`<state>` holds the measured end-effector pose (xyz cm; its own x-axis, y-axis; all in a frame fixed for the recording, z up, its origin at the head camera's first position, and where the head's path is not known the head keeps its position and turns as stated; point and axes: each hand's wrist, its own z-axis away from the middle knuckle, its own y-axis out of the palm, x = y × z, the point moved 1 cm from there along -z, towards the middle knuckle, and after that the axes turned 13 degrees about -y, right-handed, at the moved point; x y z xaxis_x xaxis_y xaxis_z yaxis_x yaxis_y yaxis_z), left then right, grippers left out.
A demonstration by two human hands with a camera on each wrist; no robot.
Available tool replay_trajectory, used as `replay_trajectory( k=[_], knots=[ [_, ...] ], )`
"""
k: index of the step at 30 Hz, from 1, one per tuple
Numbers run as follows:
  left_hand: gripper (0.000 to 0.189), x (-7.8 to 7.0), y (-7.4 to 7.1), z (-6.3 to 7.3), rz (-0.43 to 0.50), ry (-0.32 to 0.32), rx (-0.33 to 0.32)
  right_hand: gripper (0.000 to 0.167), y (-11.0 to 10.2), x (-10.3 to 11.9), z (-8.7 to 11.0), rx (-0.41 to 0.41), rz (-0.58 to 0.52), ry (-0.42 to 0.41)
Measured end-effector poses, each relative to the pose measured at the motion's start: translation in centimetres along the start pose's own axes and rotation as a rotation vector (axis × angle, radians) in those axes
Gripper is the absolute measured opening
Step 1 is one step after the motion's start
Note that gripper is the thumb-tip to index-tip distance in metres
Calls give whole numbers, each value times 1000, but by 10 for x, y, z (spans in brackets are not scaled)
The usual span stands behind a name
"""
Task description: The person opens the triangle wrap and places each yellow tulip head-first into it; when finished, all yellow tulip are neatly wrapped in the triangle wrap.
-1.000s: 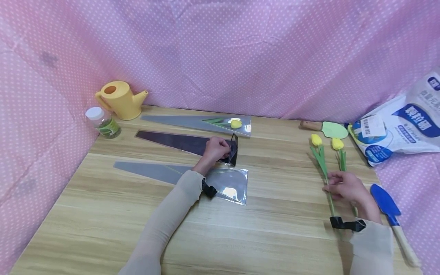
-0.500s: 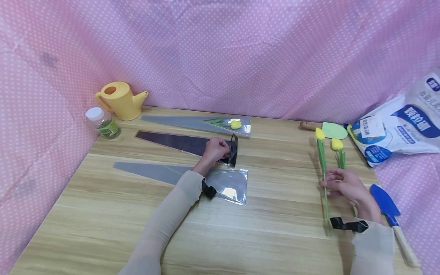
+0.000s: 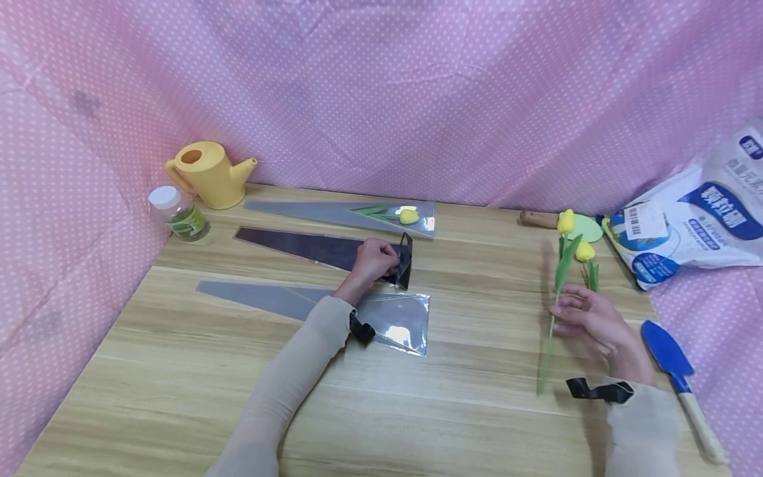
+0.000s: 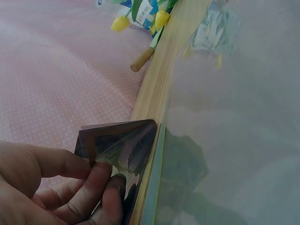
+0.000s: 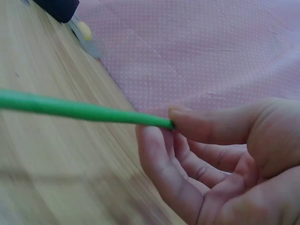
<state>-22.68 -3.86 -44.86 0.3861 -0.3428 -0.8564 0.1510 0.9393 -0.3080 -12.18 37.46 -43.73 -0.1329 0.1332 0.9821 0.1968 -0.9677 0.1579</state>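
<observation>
My left hand (image 3: 377, 260) pinches the wide end of a dark, tapered flower sleeve (image 3: 292, 245) that lies on the table. In the left wrist view the sleeve's edge (image 4: 86, 140) is lifted at the fingertips, and its mouth gapes. My right hand (image 3: 596, 321) holds a yellow tulip (image 3: 565, 262) with its flower up and the lower stem hanging over the table. Thumb and forefinger grip the green stem (image 5: 84, 109) in the right wrist view. Just beyond that hand lies a second yellow tulip (image 3: 585, 251), its stem partly hidden by the hand.
A clear sleeve (image 3: 256, 296) lies in front of the dark one. Behind, another sleeve (image 3: 298, 211) contains a tulip (image 3: 408, 216). A yellow watering can (image 3: 217, 179) and jar (image 3: 187, 218) stand left; a green trowel (image 3: 539, 218), blue trowel (image 3: 667, 348) and white bag (image 3: 697, 205) lie right.
My right hand has raised the tulip off the table and moved slightly left; the flower has swung to the right and its stem end to the left. My left hand stays in place.
</observation>
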Motion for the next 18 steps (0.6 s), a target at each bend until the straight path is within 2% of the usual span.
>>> replay_trajectory(
  k=[6,13,18],
  knots=[
    [10,0,0,0,-5,-9,7,32,9,-4,-4,49,-121,-30],
    [10,1,-1,-1,-3,-14,15,41,24,-15,-14,188,-350,-115],
    [11,1,-1,-2,-1,-15,17,39,34,-19,-17,171,-467,-137]
  ],
)
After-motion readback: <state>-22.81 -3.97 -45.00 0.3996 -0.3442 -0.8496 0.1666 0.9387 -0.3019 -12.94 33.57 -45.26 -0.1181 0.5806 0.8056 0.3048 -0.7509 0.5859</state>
